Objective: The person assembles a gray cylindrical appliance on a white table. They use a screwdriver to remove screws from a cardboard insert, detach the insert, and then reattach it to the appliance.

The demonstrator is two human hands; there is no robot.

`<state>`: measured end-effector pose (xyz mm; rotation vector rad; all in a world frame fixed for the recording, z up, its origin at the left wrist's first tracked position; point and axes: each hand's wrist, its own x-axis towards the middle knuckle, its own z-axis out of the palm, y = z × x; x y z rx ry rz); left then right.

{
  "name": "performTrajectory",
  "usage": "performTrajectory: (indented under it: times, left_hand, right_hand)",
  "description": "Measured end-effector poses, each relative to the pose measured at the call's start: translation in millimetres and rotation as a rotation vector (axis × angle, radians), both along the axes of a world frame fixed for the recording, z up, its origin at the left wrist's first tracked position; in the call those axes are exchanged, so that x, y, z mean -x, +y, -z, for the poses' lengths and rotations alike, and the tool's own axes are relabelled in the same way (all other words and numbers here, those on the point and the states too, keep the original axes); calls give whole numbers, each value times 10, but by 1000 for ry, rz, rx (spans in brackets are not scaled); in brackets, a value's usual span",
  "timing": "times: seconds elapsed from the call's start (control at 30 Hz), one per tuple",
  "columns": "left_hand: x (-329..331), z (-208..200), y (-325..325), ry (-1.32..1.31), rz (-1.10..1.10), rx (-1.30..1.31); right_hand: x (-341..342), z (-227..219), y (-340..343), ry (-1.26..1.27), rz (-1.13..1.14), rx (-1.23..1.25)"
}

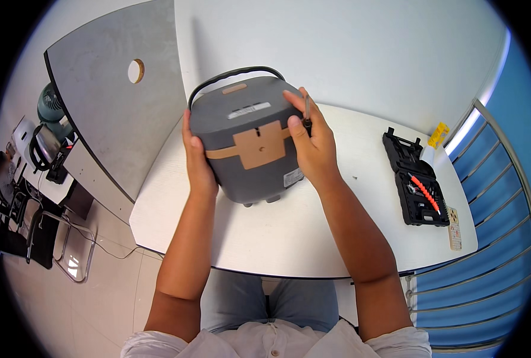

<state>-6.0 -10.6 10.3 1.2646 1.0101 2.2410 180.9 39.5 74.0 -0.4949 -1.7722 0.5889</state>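
A dark grey rice cooker (241, 177) with a tan band and a tan front panel is tilted over the white table (265, 244). Its black carrying handle (235, 73) arches above the lid. My left hand (198, 161) presses against its left side, fingers closed along the wall. On the opposite side my right hand (316, 143) grips the upper edge, thumb in front and fingers over the lid. A slim object (307, 110) with a dark end shows between the right thumb and fingers; its kind is unclear. Small feet show under the cooker.
To the right lies an open black tool case (417, 179) with an orange flexible shaft (425, 193) in it. A pale remote control (454, 230) is beside it, near metal railings (492, 185). A grey partition (113, 89) stands left; beyond it are a kettle (48, 143) and a chair (77, 250).
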Motion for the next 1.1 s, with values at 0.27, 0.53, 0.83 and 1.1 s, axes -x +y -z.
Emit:
performTrajectory:
  times: [0.27, 0.53, 0.83, 1.1]
  left_hand:
    - [-382, 123, 8, 407, -302, 40]
    - [-340, 124, 35, 376, -323, 75]
    - [456, -1057, 539, 625, -188, 565]
    - [544, -1327, 1062, 1085, 21, 1057]
  right_hand:
    - [-146, 127, 406, 343, -172, 375]
    - [-254, 167, 628, 338, -164, 476]
    - [-250, 155, 610, 284, -98, 447]
    - [-255, 140, 602, 271, -77, 447]
